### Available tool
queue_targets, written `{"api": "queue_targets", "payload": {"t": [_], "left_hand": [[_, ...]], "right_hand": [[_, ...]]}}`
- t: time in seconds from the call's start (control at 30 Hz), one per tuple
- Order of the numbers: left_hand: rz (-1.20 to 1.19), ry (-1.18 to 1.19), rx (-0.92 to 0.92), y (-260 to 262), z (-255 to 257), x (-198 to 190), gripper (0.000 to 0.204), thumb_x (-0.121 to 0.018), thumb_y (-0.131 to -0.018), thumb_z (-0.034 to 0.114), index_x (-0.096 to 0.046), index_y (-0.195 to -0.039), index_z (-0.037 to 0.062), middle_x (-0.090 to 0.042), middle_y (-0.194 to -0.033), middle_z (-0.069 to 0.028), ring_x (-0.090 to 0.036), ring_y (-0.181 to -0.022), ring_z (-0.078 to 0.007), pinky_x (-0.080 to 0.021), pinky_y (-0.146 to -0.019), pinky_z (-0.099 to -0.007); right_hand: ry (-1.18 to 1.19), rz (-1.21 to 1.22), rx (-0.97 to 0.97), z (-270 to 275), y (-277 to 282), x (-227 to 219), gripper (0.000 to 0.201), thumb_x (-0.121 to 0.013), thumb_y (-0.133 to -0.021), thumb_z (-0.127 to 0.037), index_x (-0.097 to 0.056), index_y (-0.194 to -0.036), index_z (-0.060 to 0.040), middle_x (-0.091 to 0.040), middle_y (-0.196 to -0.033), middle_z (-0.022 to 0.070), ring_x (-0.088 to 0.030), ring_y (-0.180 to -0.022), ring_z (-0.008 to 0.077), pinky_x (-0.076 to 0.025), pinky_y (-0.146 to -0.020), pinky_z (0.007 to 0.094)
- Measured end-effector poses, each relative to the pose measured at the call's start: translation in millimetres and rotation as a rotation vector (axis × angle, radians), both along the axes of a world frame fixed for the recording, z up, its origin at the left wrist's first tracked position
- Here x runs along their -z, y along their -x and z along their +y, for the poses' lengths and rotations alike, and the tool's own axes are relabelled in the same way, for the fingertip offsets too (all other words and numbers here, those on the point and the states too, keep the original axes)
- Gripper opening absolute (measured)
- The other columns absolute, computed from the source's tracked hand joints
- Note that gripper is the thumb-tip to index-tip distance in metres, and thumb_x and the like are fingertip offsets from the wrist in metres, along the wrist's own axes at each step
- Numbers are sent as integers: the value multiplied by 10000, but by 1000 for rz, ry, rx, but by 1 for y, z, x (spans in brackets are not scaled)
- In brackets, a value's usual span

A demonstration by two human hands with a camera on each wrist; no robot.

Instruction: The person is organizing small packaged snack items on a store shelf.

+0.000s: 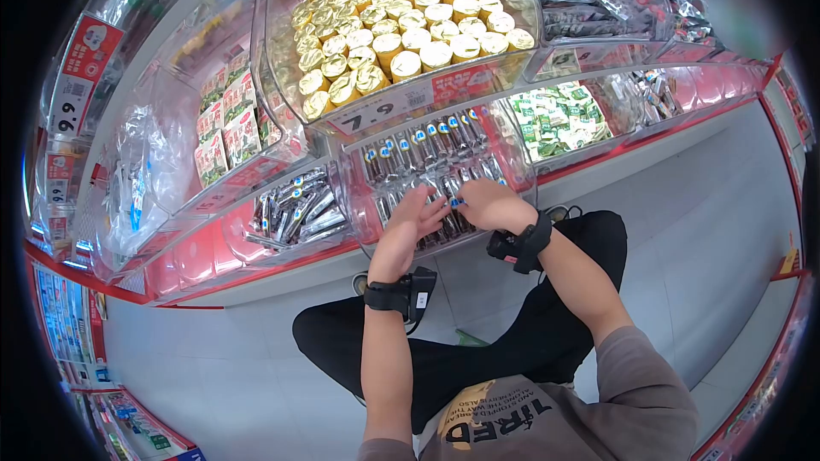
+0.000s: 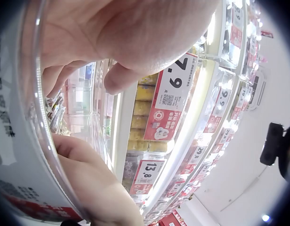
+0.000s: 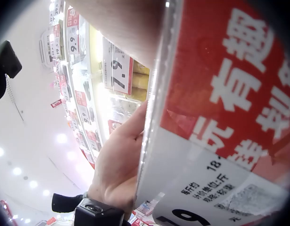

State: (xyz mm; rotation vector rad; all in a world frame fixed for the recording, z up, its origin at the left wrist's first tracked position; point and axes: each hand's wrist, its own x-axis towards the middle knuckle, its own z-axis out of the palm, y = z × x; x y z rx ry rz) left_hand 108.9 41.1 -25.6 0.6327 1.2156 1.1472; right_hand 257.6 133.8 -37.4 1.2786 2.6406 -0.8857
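In the head view, a clear bin holds dark wrapped sticks (image 1: 448,138) with blue-and-yellow marks, standing in rows. Over its near part is my left hand (image 1: 412,224), fingers apart and fairly straight, with no item visible in it. My right hand (image 1: 497,204) is beside it, bent down at the sticks; its fingertips are hidden, so any grip cannot be told. The left wrist view has my left hand (image 2: 121,33) across the top and my right hand (image 2: 95,181) below. In the right wrist view, a price card (image 3: 220,113) covers much of my right hand (image 3: 126,23); my left hand (image 3: 121,160) shows beyond.
Gold-topped rolls (image 1: 414,38) fill the upper bin, above a 7.9 price card (image 1: 376,119). Loose dark sticks (image 1: 299,207) lie in the bin at left, green-and-white packets (image 1: 559,119) at right. Crossed legs in black trousers (image 1: 342,346) rest on the floor (image 1: 231,367).
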Motion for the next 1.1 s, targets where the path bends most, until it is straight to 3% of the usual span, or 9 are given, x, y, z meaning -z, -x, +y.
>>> {"api": "queue_targets", "payload": {"t": [0.2,0.4,0.5,0.6,0.8,0.9,1.0,1.03,1.1], "left_hand": [[-4,1,3,0,0,-1,546,-342,-977,407,-365,-1280,-47,-456,-1278,-256,-467,-1204,-309,-349,-990,-395],[-1,4,13,0,1,-4,526,-350,-977,395,-378,-1268,-42,-468,-1267,-249,-476,-1194,-304,-355,-987,-391],[13,9,6,-1,1,-5,513,-358,-974,391,-392,-1253,-39,-494,-1246,-235,-486,-1186,-294,-367,-974,-385],[11,-3,13,1,0,-5,506,-377,-968,388,-399,-1243,-37,-522,-1218,-222,-496,-1177,-283,-379,-957,-377],[48,6,-59,-1,-1,-6,445,-422,-959,346,-453,-1194,-30,-540,-1205,-208,-550,-1113,-267,-425,-892,-337],[163,-57,-109,-7,-1,-6,321,-457,-949,257,-536,-1083,-24,-610,-1083,-193,-610,-1000,-244,-453,-841,-311],[581,-407,-279,-14,-20,-23,211,-479,-926,162,-587,-946,-18,-659,-912,-169,-646,-837,-218,-469,-778,-280],[563,-467,-430,-17,-31,-37,131,-510,-887,37,-592,-831,-49,-643,-719,-106,-642,-701,-169,-486,-663,-255],[533,-633,-604,-2,-48,-44,141,-503,-884,53,-581,-809,-36,-611,-691,-78,-580,-605,-123,-445,-606,-231]], "right_hand": [[-49,86,-90,5,-1,12,221,-565,-815,-164,-629,-944,3,-633,-957,196,-611,-903,363,-493,-765,438],[-28,72,-12,0,-2,2,201,-540,-819,-138,-634,-918,9,-626,-948,205,-606,-909,362,-489,-767,435],[-110,213,15,1,0,4,201,-517,-819,-118,-640,-914,11,-627,-932,218,-605,-900,369,-483,-770,435],[121,286,-41,2,-2,-14,207,-503,-806,-94,-642,-913,16,-629,-909,231,-604,-885,379,-476,-773,436],[104,276,-49,3,-1,-1,218,-499,-800,-90,-644,-919,21,-629,-894,236,-602,-871,388,-473,-777,431],[69,219,-123,5,0,2,219,-518,-824,-131,-633,-962,-6,-637,-904,211,-605,-886,365,-466,-793,424],[49,186,-128,4,0,1,219,-515,-820,-131,-629,-956,-3,-637,-919,206,-600,-889,374,-461,-798,435],[42,202,-127,5,0,4,213,-516,-812,-123,-625,-940,7,-629,-928,212,-596,-896,379,-463,-791,437],[38,226,-125,6,0,15,200,-518,-797,-105,-618,-908,28,-614,-947,226,-588,-910,389,-467,-777,440]]}}
